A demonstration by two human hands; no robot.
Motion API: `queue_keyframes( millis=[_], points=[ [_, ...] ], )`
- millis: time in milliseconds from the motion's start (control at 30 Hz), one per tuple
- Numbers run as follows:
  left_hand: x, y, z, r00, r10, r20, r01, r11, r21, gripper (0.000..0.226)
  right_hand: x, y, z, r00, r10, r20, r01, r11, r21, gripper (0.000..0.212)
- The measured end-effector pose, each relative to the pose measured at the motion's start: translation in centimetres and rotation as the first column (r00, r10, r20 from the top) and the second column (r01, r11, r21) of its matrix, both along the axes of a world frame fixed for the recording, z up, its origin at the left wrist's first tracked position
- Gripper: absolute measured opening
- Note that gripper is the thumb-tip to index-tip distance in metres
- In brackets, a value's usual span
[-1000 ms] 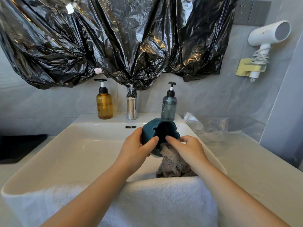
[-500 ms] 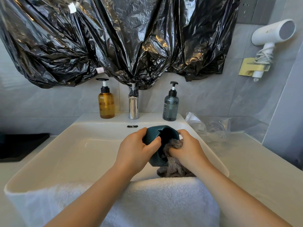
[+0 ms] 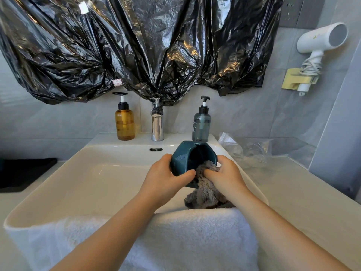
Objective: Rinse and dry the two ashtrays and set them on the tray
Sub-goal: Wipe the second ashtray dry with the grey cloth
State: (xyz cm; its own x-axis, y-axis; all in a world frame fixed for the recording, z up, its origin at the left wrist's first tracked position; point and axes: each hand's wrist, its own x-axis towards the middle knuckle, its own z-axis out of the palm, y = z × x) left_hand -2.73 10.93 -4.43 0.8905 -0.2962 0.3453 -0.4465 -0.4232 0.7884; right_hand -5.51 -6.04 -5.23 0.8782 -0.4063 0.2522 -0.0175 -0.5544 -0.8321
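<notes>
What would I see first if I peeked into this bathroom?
The big shiny black plastic sheet hanging above the sink grabs the eye first. Below it, the left hand grips a dark teal ashtray while the right hand pushes a grey cloth into it. A white hair dryer hangs at the upper right.

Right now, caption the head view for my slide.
Left hand holds a teal ashtray over the sink while the right hand presses a grey cloth inside it.

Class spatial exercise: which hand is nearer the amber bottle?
Left. The left hand grips the ashtray front-right of the amber bottle; the right hand is farther right.
</notes>
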Motion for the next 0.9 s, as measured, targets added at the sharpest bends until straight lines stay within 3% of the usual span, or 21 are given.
queue_keyframes(
  millis=[67, 200, 333, 400, 533, 600, 700, 900],
  points=[
    [0.1, -0.2, 0.1, 0.997, 0.032, 0.071, -0.032, 0.999, -0.003, 0.027, -0.2, 0.2, 0.1, 1.0, 0.019, -0.017, -0.019, 1.0, -0.014, 0.025],
    [0.1, -0.2, 0.3, 0.975, 0.112, 0.193, -0.131, 0.988, 0.087, 0.035, -0.5, 0.9, 0.3, 0.998, 0.02, -0.051, -0.029, 0.984, -0.177, 0.046],
    [0.0, -0.2, 0.4, 0.972, 0.137, 0.192, -0.152, 0.986, 0.067, 0.039, -1.3, 1.4, 1.1, 0.992, -0.084, 0.095, 0.12, 0.868, -0.481, 0.057],
    [-0.2, -0.1, 0.5, 0.975, 0.121, 0.189, -0.136, 0.988, 0.069, 0.038, -1.6, 1.5, 1.4, 0.984, -0.103, 0.148, 0.165, 0.839, -0.518, 0.055],
    [0.0, 0.2, 0.3, 0.987, 0.084, 0.137, -0.094, 0.993, 0.065, 0.038, -1.4, 1.2, 0.9, 0.996, -0.035, 0.082, 0.065, 0.915, -0.398, 0.023],
    [0.1, 0.3, 0.2, 1.0, 0.024, 0.001, -0.024, 0.999, -0.043, 0.044, -1.1, 0.9, 0.6, 0.993, -0.031, 0.113, 0.062, 0.956, -0.285, 0.015],
    [0.3, 0.4, 0.0, 0.986, -0.073, -0.147, 0.056, 0.991, -0.118, 0.056, -0.9, 0.6, 0.5, 0.987, -0.057, 0.149, 0.078, 0.987, -0.14, 0.023],
    [0.2, 0.1, 0.1, 0.994, -0.097, -0.06, 0.084, 0.978, -0.193, 0.023, -0.4, 0.3, 0.0, 0.988, -0.043, 0.145, 0.052, 0.997, -0.058, 0.026]
  ],
)
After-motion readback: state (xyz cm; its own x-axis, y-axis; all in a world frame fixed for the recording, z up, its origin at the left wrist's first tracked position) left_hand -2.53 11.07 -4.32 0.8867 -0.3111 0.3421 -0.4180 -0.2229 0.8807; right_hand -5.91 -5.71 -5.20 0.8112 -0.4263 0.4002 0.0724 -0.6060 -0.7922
